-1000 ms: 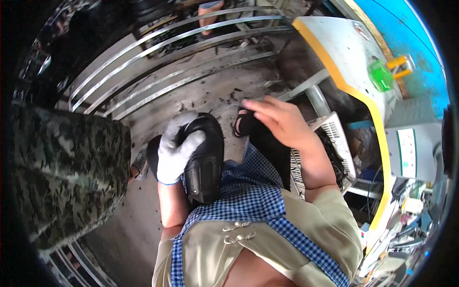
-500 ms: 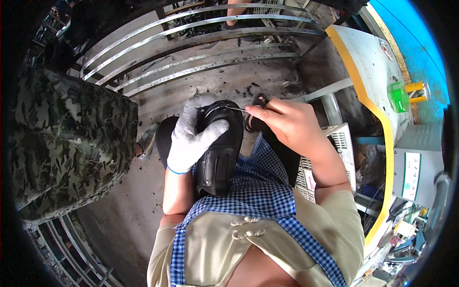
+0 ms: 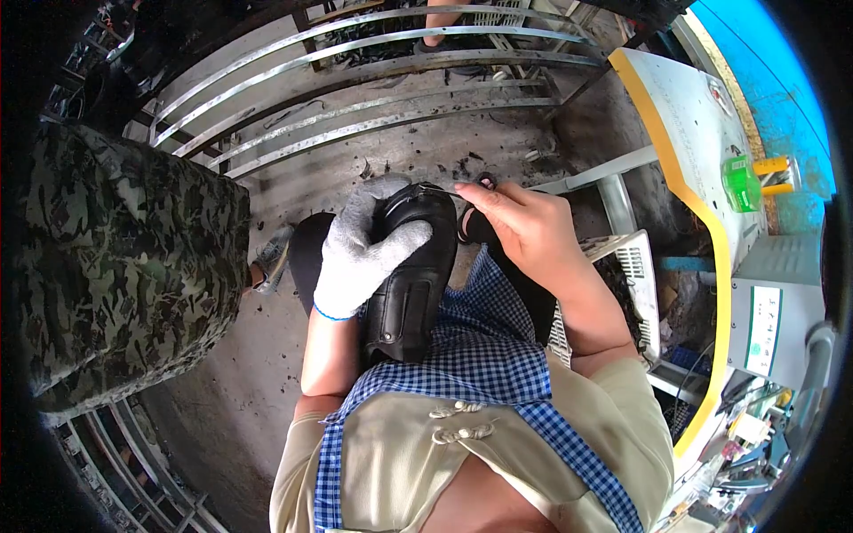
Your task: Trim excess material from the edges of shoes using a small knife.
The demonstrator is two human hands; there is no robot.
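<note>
A black leather-like shoe (image 3: 410,298) rests lengthwise on my lap over the blue checked apron. My left hand (image 3: 357,253), in a white and grey knit glove, is wrapped round its far part, thumb on top and fingers at the far side. My bare right hand (image 3: 526,226) is closed on a thin metal pick (image 3: 439,189), whose tip meets the curved far rim of the shoe. The pick's handle is hidden in my fingers, so its exact kind cannot be told.
Camouflage cloth (image 3: 133,266) covers a bulky thing at left. Metal rails (image 3: 382,67) cross ahead. To the right stand a yellow-edged white table (image 3: 689,124) with a green container (image 3: 740,184), and a white plastic crate (image 3: 647,284). Dark scraps litter the floor.
My right hand has shifted slightly away from me and left, with the pick's tip now nearer the far end of the rim. My left hand keeps its hold on the shoe.
</note>
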